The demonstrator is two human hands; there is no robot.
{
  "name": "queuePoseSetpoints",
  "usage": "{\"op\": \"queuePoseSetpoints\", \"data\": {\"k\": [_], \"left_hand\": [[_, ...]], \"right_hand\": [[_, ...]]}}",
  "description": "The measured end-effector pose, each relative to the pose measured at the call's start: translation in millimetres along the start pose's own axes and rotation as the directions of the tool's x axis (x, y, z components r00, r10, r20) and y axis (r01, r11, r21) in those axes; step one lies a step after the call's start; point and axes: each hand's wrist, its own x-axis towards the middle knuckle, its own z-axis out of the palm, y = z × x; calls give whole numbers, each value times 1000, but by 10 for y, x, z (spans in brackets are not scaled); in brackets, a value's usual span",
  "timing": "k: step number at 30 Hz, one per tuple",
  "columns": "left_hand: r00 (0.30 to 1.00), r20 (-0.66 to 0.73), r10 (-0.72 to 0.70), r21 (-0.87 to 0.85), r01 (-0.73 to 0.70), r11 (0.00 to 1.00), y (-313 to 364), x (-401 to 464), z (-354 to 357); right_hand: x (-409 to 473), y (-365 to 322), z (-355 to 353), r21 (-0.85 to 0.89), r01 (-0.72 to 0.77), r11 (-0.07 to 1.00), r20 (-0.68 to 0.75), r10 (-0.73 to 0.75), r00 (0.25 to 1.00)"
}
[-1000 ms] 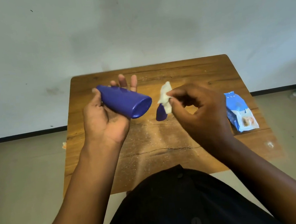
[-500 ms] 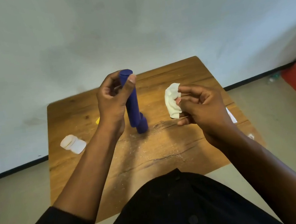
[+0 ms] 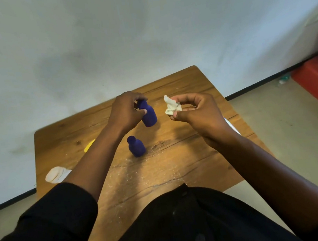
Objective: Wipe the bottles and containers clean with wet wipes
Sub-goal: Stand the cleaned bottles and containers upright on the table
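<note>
Two hands raised over the wooden table (image 3: 179, 158). Left hand (image 3: 126, 112) grips a blue bottle (image 3: 148, 113) by its top, thumb and fingers curled. Right hand (image 3: 195, 111) pinches a crumpled wet wipe (image 3: 171, 106), apart from that bottle.

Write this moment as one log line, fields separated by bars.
left hand: grips blue bottle | right hand: pinches wipe | second blue bottle: upright on table
</note>
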Motion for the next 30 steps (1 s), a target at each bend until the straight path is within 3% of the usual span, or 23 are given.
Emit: {"op": "queuePoseSetpoints", "data": {"k": [3,6,14,20,26,30], "left_hand": [[995,96,15,141,-29,990,-122,124,177],[989,151,1,209,-33,977,-229,167,334],[981,195,-22,231,-24,973,-369,116,615],[982,187,-23,202,-15,979,-358,126,701],[981,188,-50,194,13,981,-343,139,694],[980,186,-71,209,31,977,-369,70,633]], "right_hand": [[166,78,-5,-13,-60,998,-11,59,998],[303,199,5,-132,-72,989,-22,70,997],[538,483,32,-58,-163,985,69,167,984],[744,619,91,-199,-177,964,98,199,975],[977,768,217,-420,-2,908,166,79,983],[1130,813,326,-636,238,734,281,-67,957]]}}
